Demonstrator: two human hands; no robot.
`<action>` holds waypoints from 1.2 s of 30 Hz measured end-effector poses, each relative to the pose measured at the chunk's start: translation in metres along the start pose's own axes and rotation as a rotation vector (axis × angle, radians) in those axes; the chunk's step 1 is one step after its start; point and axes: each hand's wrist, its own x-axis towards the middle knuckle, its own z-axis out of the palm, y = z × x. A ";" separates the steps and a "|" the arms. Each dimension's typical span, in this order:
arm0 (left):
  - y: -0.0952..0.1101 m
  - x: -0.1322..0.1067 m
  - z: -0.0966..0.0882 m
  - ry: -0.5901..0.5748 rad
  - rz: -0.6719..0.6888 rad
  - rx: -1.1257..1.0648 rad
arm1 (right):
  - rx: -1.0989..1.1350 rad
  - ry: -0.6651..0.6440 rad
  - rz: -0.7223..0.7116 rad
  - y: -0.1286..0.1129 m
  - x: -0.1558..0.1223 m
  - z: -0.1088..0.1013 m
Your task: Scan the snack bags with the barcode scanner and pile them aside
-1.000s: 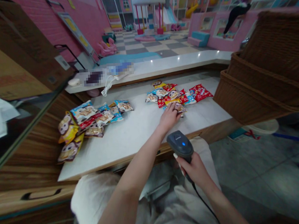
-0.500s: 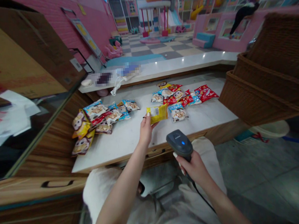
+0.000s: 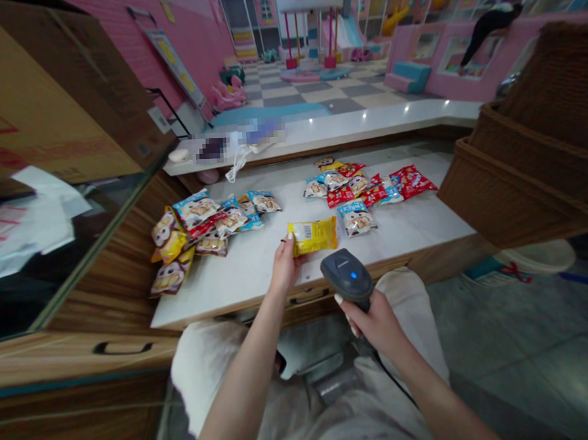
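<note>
Watching through the head camera from a distance, I have my left hand [image 3: 285,266] in a narrow pinch on a flat yellow foil snack packet [image 3: 314,236], with the fingertips [image 3: 290,237] at its left end. That keeps the packet over a white stone counter [image 3: 258,281], near its front edge, with its pale label panel facing up; I can't tell whether it touches the surface. My right hand [image 3: 376,324] is closed firmly around the handle of a black corded handheld barcode scanner [image 3: 347,277], whose blue light is on. Its head is tilted up and sits just beside the packet, so the label and the scanner are brought close together. Beyond them lies a single blue-and-white snack packet [image 3: 356,218], apart from a heap of owl-printed yellow and blue-and-white packets [image 3: 196,228] on the left and a heap of red and blue-and-white packets [image 3: 366,188] on the right. A woven brown wicker basket [image 3: 490,196] overhangs the right side. Compared with the earlier frame, the yellow packet sits lower and flatter, nearer the scanner, and the whole view has shifted slightly.
</note>
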 end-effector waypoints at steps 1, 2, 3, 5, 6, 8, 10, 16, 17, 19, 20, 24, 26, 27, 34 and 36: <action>-0.001 0.000 0.000 -0.005 0.002 0.010 | -0.003 0.000 0.004 -0.001 0.000 0.000; -0.002 0.000 -0.001 -0.011 0.004 0.020 | -0.006 -0.001 0.007 -0.001 0.000 0.000; -0.002 0.000 -0.001 -0.014 0.009 0.028 | -0.008 -0.001 0.008 -0.001 0.000 0.001; -0.003 -0.001 -0.001 -0.007 0.018 0.039 | -0.013 0.000 0.002 -0.001 0.000 0.001; -0.003 -0.001 -0.001 -0.003 0.022 0.044 | -0.016 -0.001 -0.001 0.000 -0.001 0.001; -0.002 -0.002 -0.001 0.000 0.023 0.055 | -0.018 0.000 -0.004 0.000 -0.001 0.001; -0.002 -0.003 -0.001 -0.004 0.017 0.063 | -0.018 -0.001 -0.001 0.002 -0.002 0.001; 0.000 -0.003 0.001 0.009 0.002 0.045 | 0.003 0.006 0.016 0.002 -0.001 0.000; 0.000 -0.002 0.001 0.007 0.003 0.045 | 0.011 0.006 0.015 0.002 -0.001 0.001; -0.001 -0.001 0.001 -0.004 0.006 0.053 | 0.024 0.007 0.011 0.000 0.000 0.001; -0.001 -0.001 0.000 -0.009 0.010 0.058 | 0.025 0.006 0.009 -0.001 0.000 0.001; -0.003 -0.001 -0.001 -0.003 0.028 0.065 | 0.000 0.000 -0.002 -0.002 -0.001 0.000; -0.003 -0.001 -0.002 0.006 0.028 0.063 | -0.013 -0.003 -0.002 -0.001 -0.001 -0.001; -0.003 -0.001 -0.002 0.007 0.025 0.061 | -0.015 -0.005 -0.002 -0.001 -0.002 -0.001; -0.004 0.002 -0.003 -0.013 0.037 0.058 | -0.005 0.008 0.015 -0.004 -0.002 0.000; -0.005 0.001 -0.003 -0.018 0.048 0.064 | -0.004 0.017 0.010 -0.005 -0.002 0.000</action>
